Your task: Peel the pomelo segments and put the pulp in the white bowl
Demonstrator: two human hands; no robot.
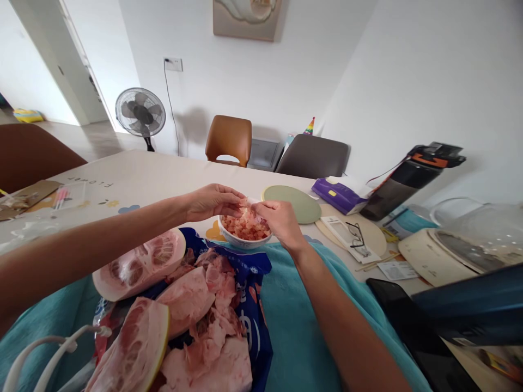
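Over a white bowl (245,243) of loose pink pomelo pulp (247,226), my two hands come close together. My left hand (216,202) pinches a small pale pink piece of pomelo (247,202). The fingertips of my right hand (281,219) are closed on the same piece from the other side. Nearer to me, a dark blue plastic bag (255,316) lies under pomelo rind halves (141,261) and torn pink membrane scraps (220,321). The inner fingertips are partly hidden.
A teal cloth (302,310) covers the near table. On the right are a green round mat (292,204), a purple tissue pack (339,195), eyeglasses (357,239), a black phone (412,326) and a dark bottle (408,179). A white cable (53,348) is at lower left.
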